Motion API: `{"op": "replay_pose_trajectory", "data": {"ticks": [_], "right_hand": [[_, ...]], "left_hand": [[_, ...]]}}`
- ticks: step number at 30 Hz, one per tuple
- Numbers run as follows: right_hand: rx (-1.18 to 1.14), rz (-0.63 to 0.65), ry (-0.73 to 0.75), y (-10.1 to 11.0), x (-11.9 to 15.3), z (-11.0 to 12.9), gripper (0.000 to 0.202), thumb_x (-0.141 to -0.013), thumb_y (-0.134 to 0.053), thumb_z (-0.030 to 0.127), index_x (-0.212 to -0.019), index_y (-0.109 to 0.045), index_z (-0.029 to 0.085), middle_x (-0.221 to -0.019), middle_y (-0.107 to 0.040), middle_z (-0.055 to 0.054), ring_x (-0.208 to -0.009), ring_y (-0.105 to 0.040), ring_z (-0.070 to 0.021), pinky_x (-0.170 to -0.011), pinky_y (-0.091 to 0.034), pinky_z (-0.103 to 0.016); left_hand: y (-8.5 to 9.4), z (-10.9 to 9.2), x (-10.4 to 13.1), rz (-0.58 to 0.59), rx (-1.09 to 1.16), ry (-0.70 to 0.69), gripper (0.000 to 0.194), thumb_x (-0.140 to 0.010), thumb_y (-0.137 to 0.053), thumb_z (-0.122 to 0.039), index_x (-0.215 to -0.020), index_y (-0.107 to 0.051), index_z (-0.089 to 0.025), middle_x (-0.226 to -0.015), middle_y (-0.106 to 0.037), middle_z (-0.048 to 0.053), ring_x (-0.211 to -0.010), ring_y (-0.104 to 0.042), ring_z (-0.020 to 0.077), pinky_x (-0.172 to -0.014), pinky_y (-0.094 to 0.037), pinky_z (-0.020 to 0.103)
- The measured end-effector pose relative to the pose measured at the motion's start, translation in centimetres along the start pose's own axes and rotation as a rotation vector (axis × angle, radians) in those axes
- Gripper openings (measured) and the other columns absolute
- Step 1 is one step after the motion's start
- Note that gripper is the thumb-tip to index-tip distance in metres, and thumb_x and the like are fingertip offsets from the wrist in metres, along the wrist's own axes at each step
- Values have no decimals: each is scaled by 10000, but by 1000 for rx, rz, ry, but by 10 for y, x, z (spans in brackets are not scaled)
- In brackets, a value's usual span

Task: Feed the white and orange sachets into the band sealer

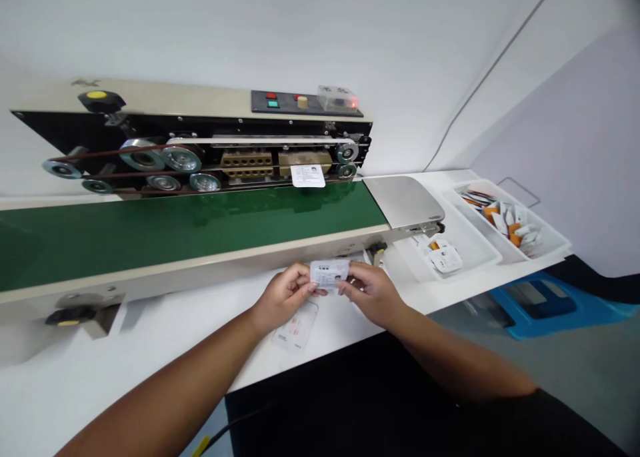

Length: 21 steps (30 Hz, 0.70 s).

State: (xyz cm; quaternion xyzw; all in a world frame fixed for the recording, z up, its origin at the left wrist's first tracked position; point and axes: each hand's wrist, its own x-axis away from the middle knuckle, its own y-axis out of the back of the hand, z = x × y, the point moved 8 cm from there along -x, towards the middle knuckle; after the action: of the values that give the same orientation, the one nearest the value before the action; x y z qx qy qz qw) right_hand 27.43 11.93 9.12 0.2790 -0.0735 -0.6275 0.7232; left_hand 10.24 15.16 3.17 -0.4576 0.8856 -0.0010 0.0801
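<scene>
A small white printed packet [329, 274] is held up between both hands, above the table's front edge. My left hand [287, 294] pinches its left end, and my right hand [371, 293] grips its right end with thumb and fingers. Below and left of it, a clear packet with red print [296, 327] lies on the white table. Beyond the hands, another white printed packet [308, 176] hangs at the rollers of the sealing machine [200, 104], over the green belt [200, 227].
A metal end plate [403, 200] finishes the belt at the right. Beside it, a white tray [487, 260] holds a few packets; a second white bin [555, 244] holds several white and orange ones. A blue crate [575, 304] stands lower right. Black knobs [70, 315] protrude below the conveyor.
</scene>
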Motion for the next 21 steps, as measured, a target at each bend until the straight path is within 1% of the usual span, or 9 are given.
{"op": "replay_pose_trajectory", "data": {"ticks": [3,5,6,9,12,14,16,18,21], "right_hand": [[-212,-7,-120,1,-11,-2,168,-939,-679,365,-960,-749,213,-776,-728,-25,-634,-674,-143,-530,-563,-253],[-342,-21,-180,10,-19,-2,227,-924,-708,419,-978,-742,201,-681,-694,5,-556,-644,-127,-501,-554,-246],[-383,-37,-201,18,-23,-1,256,-910,-728,436,-998,-741,195,-652,-679,18,-521,-622,-117,-479,-540,-239],[-409,-97,-262,52,-39,-3,321,-866,-787,439,-1060,-736,188,-632,-668,35,-448,-559,-88,-401,-453,-200],[-401,-205,-293,95,-63,-7,341,-847,-819,418,-1065,-725,174,-583,-636,48,-405,-502,-68,-362,-369,-169],[-421,-273,-316,120,-85,-13,306,-853,-819,388,-1031,-717,161,-553,-608,49,-402,-490,-63,-365,-352,-157],[-456,-308,-363,137,-108,-21,233,-871,-810,333,-971,-705,150,-548,-595,40,-411,-494,-57,-377,-353,-147],[-493,-322,-412,144,-129,-28,163,-887,-796,262,-903,-682,146,-543,-579,35,-413,-490,-48,-391,-358,-134],[-522,-318,-461,144,-149,-36,129,-918,-749,178,-846,-646,147,-528,-559,32,-401,-473,-42,-391,-355,-123]], "left_hand": [[-1,-8,0,37,-19,-41,339,-975,-708,-456,-1089,-606,-153,-1010,-788,130,-898,-776,210,-794,-636,349],[-2,-14,-1,64,-58,-78,322,-969,-713,-440,-1077,-629,-149,-1047,-783,141,-890,-767,206,-793,-631,351],[-2,-17,-1,72,-84,-93,309,-969,-709,-433,-1067,-637,-149,-1056,-781,143,-881,-762,204,-791,-627,352],[-1,-21,-2,67,-195,-115,264,-983,-676,-405,-1064,-652,-155,-1035,-780,132,-868,-745,202,-777,-614,348],[-3,-21,-2,99,-371,-151,205,-992,-643,-363,-1048,-688,-172,-1003,-773,103,-890,-726,197,-795,-598,336],[-8,-22,-1,151,-489,-197,169,-983,-646,-339,-1016,-711,-187,-980,-764,81,-900,-714,191,-811,-586,326],[-12,-22,0,187,-564,-236,142,-976,-653,-323,-996,-719,-199,-965,-757,65,-903,-706,186,-808,-575,311],[-12,-23,0,194,-591,-255,129,-977,-650,-313,-997,-717,-205,-965,-752,57,-898,-701,179,-794,-567,295],[-10,-24,-1,177,-594,-269,132,-985,-639,-314,-998,-713,-206,-960,-747,55,-890,-694,176,-789,-558,289]]}}
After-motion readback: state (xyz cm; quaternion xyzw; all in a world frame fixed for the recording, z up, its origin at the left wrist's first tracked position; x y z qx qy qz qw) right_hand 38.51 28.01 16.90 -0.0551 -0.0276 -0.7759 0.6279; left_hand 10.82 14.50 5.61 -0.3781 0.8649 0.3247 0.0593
